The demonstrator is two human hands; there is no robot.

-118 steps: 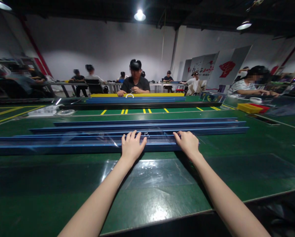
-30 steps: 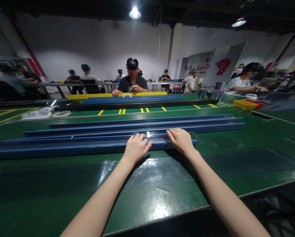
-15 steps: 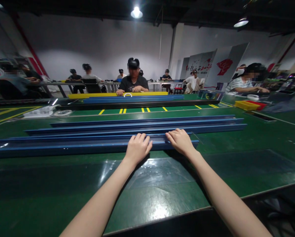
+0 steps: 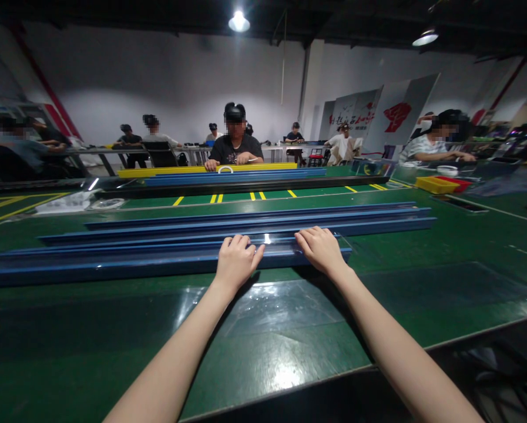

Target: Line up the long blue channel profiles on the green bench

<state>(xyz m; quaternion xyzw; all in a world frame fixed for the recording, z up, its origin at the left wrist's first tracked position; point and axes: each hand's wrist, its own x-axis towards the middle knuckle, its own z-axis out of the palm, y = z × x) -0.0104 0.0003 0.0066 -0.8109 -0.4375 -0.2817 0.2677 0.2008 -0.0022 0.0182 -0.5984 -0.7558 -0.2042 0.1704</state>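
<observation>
The nearest blue channel [image 4: 126, 264] lies lengthwise across the green table [image 4: 289, 358], with a clear strip [image 4: 269, 239] showing in it between my hands. My left hand [image 4: 238, 261] rests over this channel, fingers curled onto its top and thumb toward the right. Near the channel's right end, my right hand [image 4: 319, 249] has its fingers bent over the top as well. Both hands grip the channel from above; their fingertips are partly hidden inside it. Just behind lie more blue channels [image 4: 378, 224], roughly parallel.
Farther back are a long black bar [image 4: 245, 187], blue strips [image 4: 228, 176] and a yellow channel [image 4: 170, 171], where a person sits. Yellow and red trays [image 4: 435, 185] stand at the right. A transparent sheet [image 4: 289, 305] lies nearer me.
My left hand has slid a little left along the channel, widening the gap between my hands. The right hand has hardly moved. The view has shifted slightly.
</observation>
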